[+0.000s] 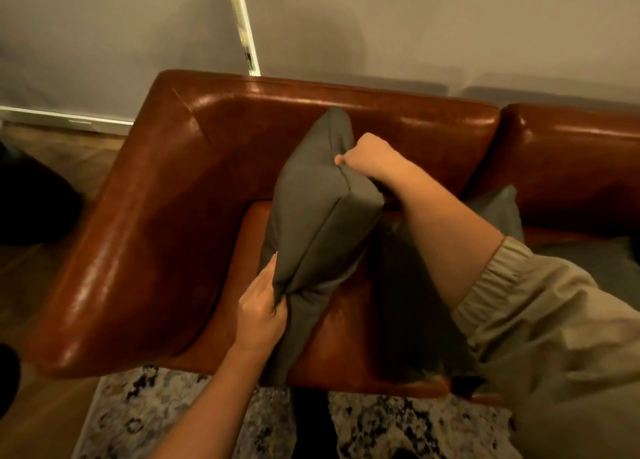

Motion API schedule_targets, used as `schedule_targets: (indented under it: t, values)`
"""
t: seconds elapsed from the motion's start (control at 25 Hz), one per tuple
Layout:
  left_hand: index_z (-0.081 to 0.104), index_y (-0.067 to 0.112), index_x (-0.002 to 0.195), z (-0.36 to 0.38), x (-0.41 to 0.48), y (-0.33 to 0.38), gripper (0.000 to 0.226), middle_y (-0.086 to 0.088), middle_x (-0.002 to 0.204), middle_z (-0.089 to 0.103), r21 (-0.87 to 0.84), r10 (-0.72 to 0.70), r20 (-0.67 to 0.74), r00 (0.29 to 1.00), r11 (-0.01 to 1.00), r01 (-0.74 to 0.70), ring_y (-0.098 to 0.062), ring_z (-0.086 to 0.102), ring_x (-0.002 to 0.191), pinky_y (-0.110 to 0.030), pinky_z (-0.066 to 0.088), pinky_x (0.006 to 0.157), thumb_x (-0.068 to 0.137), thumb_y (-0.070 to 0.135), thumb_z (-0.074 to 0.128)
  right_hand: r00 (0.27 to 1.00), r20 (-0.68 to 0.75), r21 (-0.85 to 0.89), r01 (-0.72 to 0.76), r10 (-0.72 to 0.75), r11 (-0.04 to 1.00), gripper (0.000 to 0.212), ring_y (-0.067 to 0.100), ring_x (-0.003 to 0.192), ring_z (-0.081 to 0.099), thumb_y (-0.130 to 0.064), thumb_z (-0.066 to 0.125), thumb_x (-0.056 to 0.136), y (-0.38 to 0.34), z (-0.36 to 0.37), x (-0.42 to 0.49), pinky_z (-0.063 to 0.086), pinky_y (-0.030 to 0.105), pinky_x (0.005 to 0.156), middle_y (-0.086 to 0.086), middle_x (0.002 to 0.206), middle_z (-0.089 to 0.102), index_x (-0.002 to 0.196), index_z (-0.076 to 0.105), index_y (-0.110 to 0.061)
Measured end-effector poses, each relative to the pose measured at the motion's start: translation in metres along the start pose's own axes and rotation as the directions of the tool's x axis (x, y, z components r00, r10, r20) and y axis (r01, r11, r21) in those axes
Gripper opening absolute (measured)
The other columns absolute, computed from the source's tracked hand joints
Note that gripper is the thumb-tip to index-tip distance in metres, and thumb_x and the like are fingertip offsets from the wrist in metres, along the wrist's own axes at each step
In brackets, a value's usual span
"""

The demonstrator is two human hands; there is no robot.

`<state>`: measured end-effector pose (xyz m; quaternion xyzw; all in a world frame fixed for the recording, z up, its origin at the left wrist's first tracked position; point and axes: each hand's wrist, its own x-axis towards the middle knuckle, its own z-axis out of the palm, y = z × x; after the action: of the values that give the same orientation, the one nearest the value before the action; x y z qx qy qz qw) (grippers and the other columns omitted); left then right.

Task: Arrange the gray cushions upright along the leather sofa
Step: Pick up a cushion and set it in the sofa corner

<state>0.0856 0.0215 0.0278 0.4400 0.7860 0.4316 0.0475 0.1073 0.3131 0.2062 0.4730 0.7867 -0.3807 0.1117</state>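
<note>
1. Patterned rug [145,410] nearest, lying under the front edge of the leather sofa [145,223].
2. Beige sleeve [554,337] enters from the near right, cuff pushed up the forearm.
3. Left hand [261,311] near centre, fingers closed on the gray cushion [311,213] at its near end; fabric bunches in the grip.
4. That cushion stands on edge, tilted, its seam uppermost, running from the seat's front edge toward the backrest at the sofa's left end, just right of the armrest.
5. Right hand [367,155] farther in, clenched over the cushion's top edge near its far corner, thumb tip on the seam.
6. A second gray cushion [498,213] behind the right forearm, leaning toward the backrest; lower part hidden.
7. More gray fabric [595,268] lies on the seat at far right; shape unclear.
8. Beyond the backrest, a plain wall [415,26] with a pale slanted strip [242,26].
</note>
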Motion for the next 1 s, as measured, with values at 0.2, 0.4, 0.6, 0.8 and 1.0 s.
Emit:
schedule_targets:
  t: [0.2, 0.4, 0.6, 0.8, 1.0]
  values:
    - [0.046, 0.004, 0.148, -0.026, -0.036, -0.028, 0.052, -0.017, 0.145, 0.056, -0.044, -0.305, 0.042, 0.952, 0.951, 0.306, -0.025, 0.051, 0.133, -0.033, 0.042, 0.108, 0.102, 0.027, 0.048, 0.981, -0.169, 0.16, 0.124, -0.097, 0.979, 0.038, 0.034, 0.077, 0.062, -0.03, 0.058, 0.101, -0.038, 0.059, -0.033, 0.04, 0.034, 0.064, 0.013, 0.084, 0.064, 0.069, 0.051, -0.009]
    - [0.061, 0.006, 0.123, -0.034, -0.044, -0.045, 0.025, -0.017, 0.113, 0.067, -0.323, -0.692, -0.108, 0.713, 0.703, 0.633, -0.036, 0.063, 0.112, -0.039, 0.046, 0.088, 0.098, 0.001, 0.061, 0.913, -0.301, 0.047, 0.301, -0.274, 0.953, 0.047, 0.046, 0.103, 0.065, -0.044, 0.05, 0.103, -0.106, 0.121, -0.066, 0.051, 0.043, 0.082, 0.025, 0.107, 0.071, 0.097, 0.07, -0.003]
    - [0.056, 0.003, 0.128, -0.049, -0.02, -0.082, 0.053, -0.023, 0.134, 0.061, -0.718, -0.971, -0.105, 0.216, 0.225, 0.659, -0.04, 0.059, 0.125, -0.049, 0.048, 0.106, 0.077, -0.001, 0.071, 0.9, 0.046, 0.136, 0.424, -0.433, 0.896, 0.034, 0.028, 0.106, 0.068, -0.04, 0.056, 0.102, -0.125, 0.191, -0.042, 0.042, 0.026, 0.077, 0.009, 0.109, 0.074, 0.117, 0.074, -0.015]
    - [0.03, 0.01, 0.151, -0.08, -0.017, -0.077, 0.096, -0.003, 0.143, 0.054, -0.733, -0.911, -0.226, 0.346, 0.393, 0.555, -0.017, 0.059, 0.128, -0.035, 0.05, 0.105, 0.074, 0.001, 0.087, 0.948, 0.108, 0.391, 0.237, -0.3, 0.889, 0.083, 0.022, 0.129, 0.054, -0.05, 0.075, 0.086, -0.101, 0.222, -0.011, 0.045, 0.03, 0.104, 0.01, 0.146, 0.05, 0.155, 0.038, -0.022]
    - [0.056, 0.008, 0.139, -0.095, 0.001, -0.093, 0.075, 0.0, 0.135, 0.067, -0.747, -0.886, -0.36, 0.291, 0.461, 0.479, -0.006, 0.066, 0.119, -0.037, 0.054, 0.104, 0.075, 0.023, 0.091, 0.944, 0.305, 0.519, -0.056, -0.124, 0.853, 0.128, 0.028, 0.153, 0.028, -0.078, 0.077, 0.06, -0.101, 0.244, -0.002, 0.034, 0.053, 0.12, 0.003, 0.171, 0.016, 0.161, 0.006, -0.044]
